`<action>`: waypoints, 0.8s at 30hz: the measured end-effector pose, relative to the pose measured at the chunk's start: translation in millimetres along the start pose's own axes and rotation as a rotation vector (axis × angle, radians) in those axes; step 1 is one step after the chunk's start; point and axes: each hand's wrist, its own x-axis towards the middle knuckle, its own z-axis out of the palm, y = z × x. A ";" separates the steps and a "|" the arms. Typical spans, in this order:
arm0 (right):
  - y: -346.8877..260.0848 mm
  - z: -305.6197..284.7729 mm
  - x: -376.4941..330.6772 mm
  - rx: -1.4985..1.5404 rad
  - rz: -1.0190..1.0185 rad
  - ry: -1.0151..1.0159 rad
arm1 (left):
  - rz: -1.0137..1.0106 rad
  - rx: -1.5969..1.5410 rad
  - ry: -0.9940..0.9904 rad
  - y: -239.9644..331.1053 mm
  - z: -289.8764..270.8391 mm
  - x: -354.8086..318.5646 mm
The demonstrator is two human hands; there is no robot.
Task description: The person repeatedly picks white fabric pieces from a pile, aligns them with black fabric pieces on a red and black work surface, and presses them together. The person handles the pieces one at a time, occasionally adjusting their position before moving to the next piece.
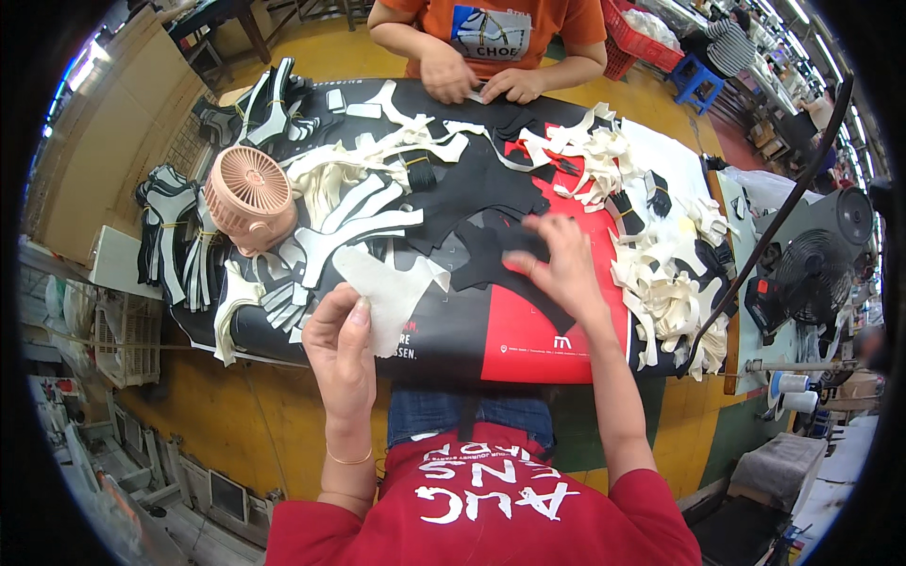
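My left hand (345,344) pinches the lower edge of a cream fabric piece (385,288) between thumb and fingers. The piece has a curved outline and is lifted above the table's near side. My right hand (563,262) is over black cut fabric pieces (497,247), its thumb and fingers apart. I cannot tell whether its fingertips touch the cloth. White-faced, dark-edged curved strips (359,222) lie fanned out beyond my left hand. Cream strips (590,156) are heaped beyond my right hand, on a red part of the cover.
A pink fan (251,198) stands among bundled pieces (170,222) at the left. More cream scraps (675,292) pile up at the right edge, near a dark cable (779,222) and a black fan (813,269). Across the table, a person in an orange shirt (491,33) handles a small piece.
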 end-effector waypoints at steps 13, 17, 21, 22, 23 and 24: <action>22.8 31.8 122.1 -0.022 0.583 -0.309 | -0.067 -0.018 0.105 1.5 -14.0 -11.9; 30.0 32.9 130.2 0.000 0.592 -0.358 | -0.100 0.020 0.034 -5.0 -11.0 -17.7; 24.8 33.2 130.2 0.132 0.460 -0.236 | -0.167 0.047 -0.050 -11.7 -6.6 -25.0; 22.9 31.9 130.2 0.168 0.449 -0.196 | -0.176 0.029 -0.089 -12.7 -5.9 -25.9; 21.5 29.6 131.2 0.203 0.407 -0.165 | -0.181 0.046 -0.099 -13.7 -4.7 -27.2; 19.8 28.1 131.9 0.220 0.369 -0.158 | -0.187 0.065 -0.098 -14.1 -3.9 -28.0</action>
